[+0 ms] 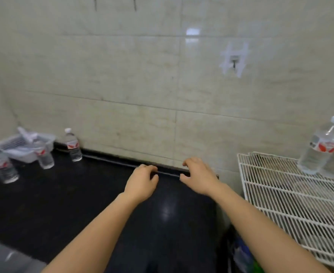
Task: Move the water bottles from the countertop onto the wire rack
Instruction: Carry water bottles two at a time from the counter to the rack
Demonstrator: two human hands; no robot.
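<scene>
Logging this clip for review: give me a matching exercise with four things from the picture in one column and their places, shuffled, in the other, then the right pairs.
Things:
1. wire rack
2. plastic basket
3. lone bottle
4. pair of bottles

Places:
A. standing on the rack, far right
B. on the countertop, against the wall
C. right of the countertop
D. far left corner of the countertop

Pairs: 1-C, 2-D, 3-B, 4-A

Both the left hand and the right hand are empty, above the countertop.
</scene>
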